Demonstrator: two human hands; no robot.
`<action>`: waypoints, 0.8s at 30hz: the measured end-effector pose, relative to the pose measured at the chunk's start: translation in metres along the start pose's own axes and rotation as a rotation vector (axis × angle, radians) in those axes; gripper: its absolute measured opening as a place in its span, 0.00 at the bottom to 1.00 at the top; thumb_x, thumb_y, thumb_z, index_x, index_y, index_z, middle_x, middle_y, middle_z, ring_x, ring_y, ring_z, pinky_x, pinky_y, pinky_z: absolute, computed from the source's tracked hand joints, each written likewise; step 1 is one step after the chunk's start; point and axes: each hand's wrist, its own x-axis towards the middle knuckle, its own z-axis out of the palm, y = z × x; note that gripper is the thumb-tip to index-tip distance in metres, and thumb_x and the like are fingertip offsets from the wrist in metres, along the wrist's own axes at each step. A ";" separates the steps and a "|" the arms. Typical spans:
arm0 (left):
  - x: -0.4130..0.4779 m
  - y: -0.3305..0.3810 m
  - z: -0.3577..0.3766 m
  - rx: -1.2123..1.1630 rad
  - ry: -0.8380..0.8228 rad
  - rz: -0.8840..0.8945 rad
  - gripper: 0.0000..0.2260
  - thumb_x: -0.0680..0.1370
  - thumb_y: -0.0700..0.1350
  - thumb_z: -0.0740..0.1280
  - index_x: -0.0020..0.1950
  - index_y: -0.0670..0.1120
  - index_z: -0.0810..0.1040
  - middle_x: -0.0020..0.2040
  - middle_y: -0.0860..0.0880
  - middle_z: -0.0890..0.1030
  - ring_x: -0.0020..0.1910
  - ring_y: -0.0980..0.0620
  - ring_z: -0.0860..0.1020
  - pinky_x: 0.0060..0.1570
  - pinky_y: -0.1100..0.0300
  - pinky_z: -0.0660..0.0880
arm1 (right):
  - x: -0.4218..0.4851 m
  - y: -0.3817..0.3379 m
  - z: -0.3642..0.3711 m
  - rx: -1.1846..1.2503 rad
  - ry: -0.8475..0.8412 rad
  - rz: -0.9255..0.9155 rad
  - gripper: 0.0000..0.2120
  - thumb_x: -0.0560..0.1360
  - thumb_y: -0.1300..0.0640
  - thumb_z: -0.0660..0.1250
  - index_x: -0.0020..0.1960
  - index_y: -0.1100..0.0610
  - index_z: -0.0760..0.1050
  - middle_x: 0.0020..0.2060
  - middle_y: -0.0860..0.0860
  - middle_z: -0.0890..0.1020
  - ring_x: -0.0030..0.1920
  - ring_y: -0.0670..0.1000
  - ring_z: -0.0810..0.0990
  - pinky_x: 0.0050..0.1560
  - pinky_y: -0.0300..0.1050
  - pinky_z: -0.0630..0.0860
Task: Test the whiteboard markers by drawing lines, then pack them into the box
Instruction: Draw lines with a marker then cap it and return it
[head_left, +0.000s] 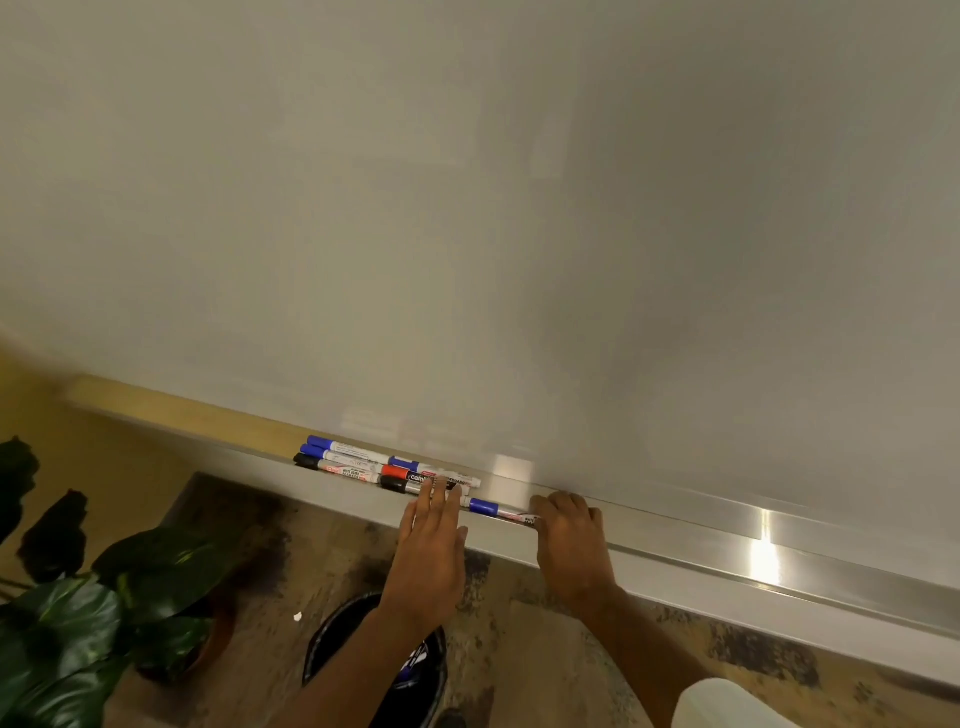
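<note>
My left hand (434, 540) lies flat with fingers straight and together, the tips resting on the black-capped marker (410, 486) at the near right of the markers (363, 465) bunched on the metal tray (675, 551). My right hand (569, 535) is curled, its fingers closed over the right end of a blue-capped marker (498, 510), which lies along the tray between my two hands (its cap points left). The other markers, capped in blue, red and black, sit side by side further left. The whiteboard (467, 208) rises just behind the tray. Below, on the floor, a plant (104, 597) stands at the left and a dark round container (353, 623) is under my left forearm.
</note>
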 end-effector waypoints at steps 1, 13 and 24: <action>0.000 0.001 0.000 0.007 0.007 -0.003 0.44 0.65 0.70 0.15 0.78 0.55 0.35 0.79 0.53 0.33 0.81 0.50 0.34 0.77 0.54 0.32 | -0.002 0.001 -0.001 0.027 0.037 0.001 0.16 0.74 0.57 0.71 0.61 0.52 0.78 0.57 0.53 0.81 0.59 0.57 0.77 0.62 0.56 0.73; -0.008 0.048 -0.018 -0.100 0.187 0.097 0.39 0.78 0.73 0.32 0.83 0.52 0.45 0.82 0.54 0.39 0.80 0.59 0.32 0.79 0.57 0.34 | -0.037 -0.002 -0.056 0.267 0.506 -0.076 0.14 0.80 0.51 0.61 0.62 0.56 0.77 0.62 0.52 0.79 0.67 0.54 0.73 0.67 0.52 0.67; -0.037 0.117 -0.044 -0.102 0.451 0.237 0.30 0.86 0.61 0.49 0.84 0.47 0.52 0.84 0.49 0.49 0.83 0.51 0.45 0.80 0.55 0.40 | -0.086 0.013 -0.136 0.286 0.637 -0.147 0.18 0.81 0.47 0.61 0.68 0.54 0.73 0.70 0.49 0.73 0.74 0.50 0.63 0.74 0.51 0.58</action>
